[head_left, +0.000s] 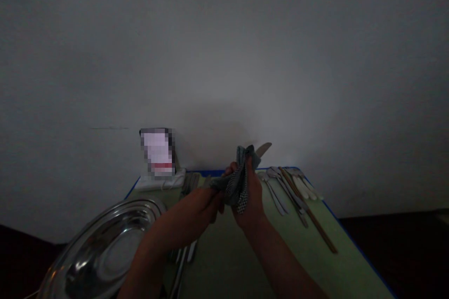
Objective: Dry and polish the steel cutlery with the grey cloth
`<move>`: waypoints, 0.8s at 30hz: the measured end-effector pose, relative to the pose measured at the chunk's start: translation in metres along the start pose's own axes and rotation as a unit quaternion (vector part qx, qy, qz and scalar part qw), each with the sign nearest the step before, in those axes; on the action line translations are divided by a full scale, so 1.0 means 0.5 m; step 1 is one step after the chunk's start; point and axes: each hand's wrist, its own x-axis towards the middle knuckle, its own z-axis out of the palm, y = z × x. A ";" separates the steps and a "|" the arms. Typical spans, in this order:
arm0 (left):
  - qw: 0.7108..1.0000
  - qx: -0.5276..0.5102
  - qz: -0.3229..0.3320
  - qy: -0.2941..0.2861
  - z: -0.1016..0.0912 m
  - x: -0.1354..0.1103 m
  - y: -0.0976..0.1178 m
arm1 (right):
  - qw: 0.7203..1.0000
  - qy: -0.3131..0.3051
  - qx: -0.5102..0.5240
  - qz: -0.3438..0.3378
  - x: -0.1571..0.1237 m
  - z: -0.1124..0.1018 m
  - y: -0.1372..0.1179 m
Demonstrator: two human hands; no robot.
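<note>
A dark grey-green cloth [234, 187] with a checked patch is bunched between my two hands above the table. From its upper right side sticks out the rounded blade of a table knife [264, 149]; the knife's handle is hidden. My left hand [203, 203] is closed at the cloth's left end, and whether it also grips the knife handle cannot be seen. My right hand [254, 196] is wrapped round the cloth, thumb upward, close to the blade.
A large steel basin [82, 238] stands at the left. Beside it lie forks and knives [191, 187], partly behind my left arm. Spoons [275, 194], chopsticks [315, 222] and white-handled cutlery [305, 187] lie at the right. A propped-up phone [157, 152] leans near the wall behind the green table [224, 261].
</note>
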 end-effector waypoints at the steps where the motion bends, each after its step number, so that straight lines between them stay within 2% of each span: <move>1: 1.000 0.004 0.004 0.000 0.000 -0.001 0.000 | 1.000 -0.003 0.008 0.002 0.003 -0.001 -0.002; 5: 1.000 0.015 -0.006 -0.020 -0.009 -0.011 0.002 | 0.995 -0.051 0.081 -0.018 0.033 -0.017 -0.043; 8: 0.999 0.025 -0.016 -0.040 -0.016 -0.018 0.006 | 0.989 -0.104 0.097 -0.050 0.056 -0.034 -0.085; 13: 0.997 0.049 -0.008 -0.052 -0.015 -0.020 0.023 | 0.983 -0.124 0.093 -0.099 0.063 -0.045 -0.123; 18: 0.997 0.056 -0.001 -0.047 -0.007 -0.016 0.029 | 0.984 -0.118 0.089 -0.105 0.042 -0.027 -0.105; 24: 0.998 0.049 0.026 -0.015 0.008 0.005 0.021 | 0.992 -0.106 0.060 -0.032 0.015 -0.002 -0.041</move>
